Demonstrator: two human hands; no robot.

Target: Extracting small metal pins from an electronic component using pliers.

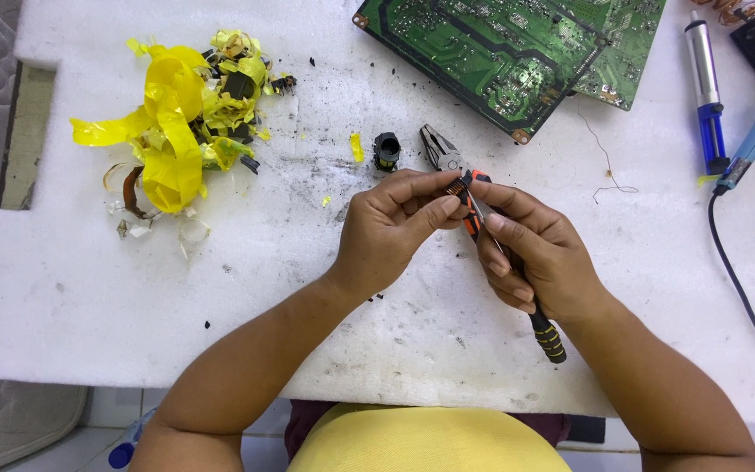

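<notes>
Two hands meet just in front of the pliers [444, 150], which lie on the white foam table [308, 288]. The left hand [386, 232] pinches a small copper-wound coil [456, 187] between thumb and fingertips, closed tight on it. The right hand [530, 249] is closed round a thin tool with a black-and-yellow handle [550, 336], its tip laid against the coil. By the look of it, the winding is being picked or pried at; any further prying calls for a steady pinch and a light, controlled tip. Left of the pliers sits a small black core [386, 150]; farther left, a heap of yellow tape [176, 122]. Beyond the pliers lies a green circuit board [500, 52].
</notes>
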